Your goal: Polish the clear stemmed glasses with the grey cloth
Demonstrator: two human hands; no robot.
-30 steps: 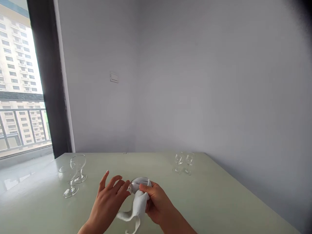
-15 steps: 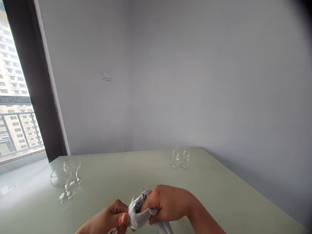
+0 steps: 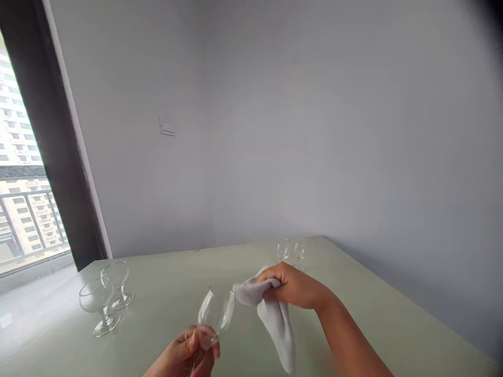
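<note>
Near the front of the table, my left hand (image 3: 192,352) is closed around the lower bowl and stem of a clear stemmed glass (image 3: 217,310). The glass leans a little to the right with its mouth up, and its foot is hidden by the hand or out of view. My right hand (image 3: 286,285) pinches a white cloth (image 3: 277,319) to the right of the glass. One folded part of the cloth points at the glass rim, close to it; whether they touch I cannot tell. The rest hangs down.
Two wide stemmed glasses (image 3: 96,298) stand upright at the table's left. Two smaller stemmed glasses (image 3: 283,250) stand at the back right, partly behind my right hand. The pale green table (image 3: 168,283) meets grey walls; a window (image 3: 23,173) is at left.
The cloth has come out of the glass mouth, carried up and right by my right hand. The glass, earlier mostly covered, now shows plainly in my left hand.
</note>
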